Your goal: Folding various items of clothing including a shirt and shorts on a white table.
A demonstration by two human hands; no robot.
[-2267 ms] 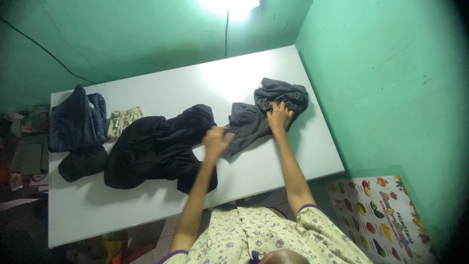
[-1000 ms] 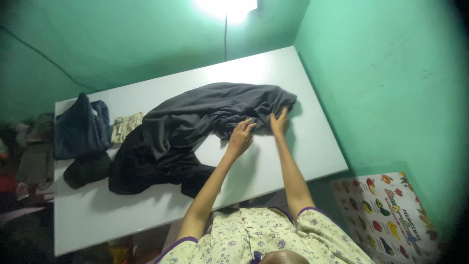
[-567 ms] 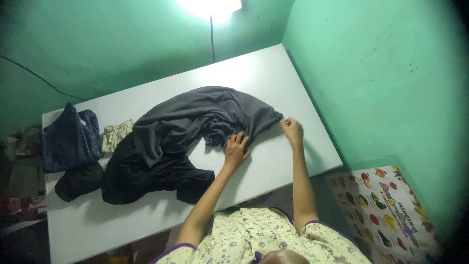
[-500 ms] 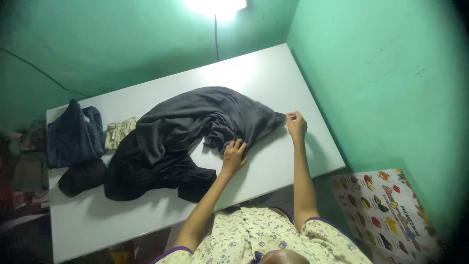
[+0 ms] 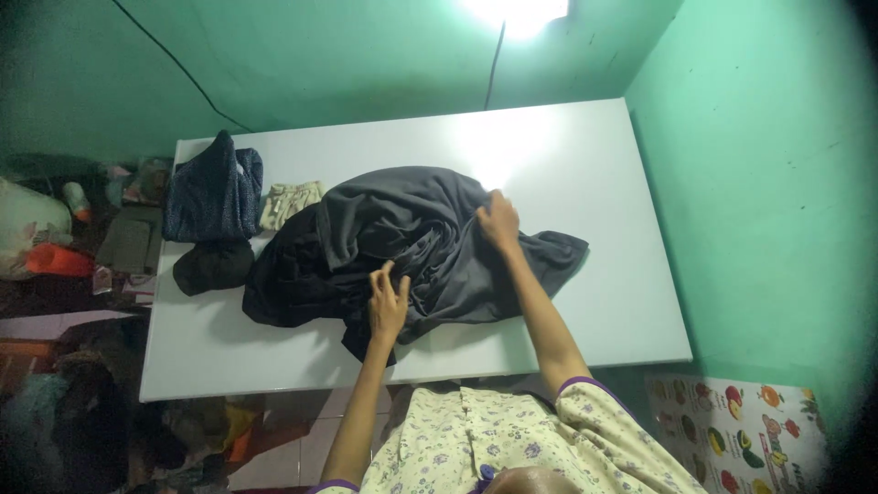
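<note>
The large dark grey cloth garment (image 5: 430, 242) lies bunched mid-way across the white table (image 5: 585, 165), partly overlapping a black garment (image 5: 283, 284). The left hand (image 5: 388, 302) rests spread and flat on its near folds; the right hand (image 5: 499, 220) presses its upper edge, fingers curled, though whether it pinches cloth I cannot tell. Risk: tugging the grey cloth could drag the black garment beneath, or slide a hem off the table's near edge.

The grey cloth (image 5: 430, 247) covers much of the black cloth (image 5: 293, 284) beneath it. Whether the right hand (image 5: 498, 222) pinches fabric is unclear. The poster (image 5: 750, 434) is cut off by the bottom edge. Floor clutter (image 5: 55, 247) at left is blurred.
</note>
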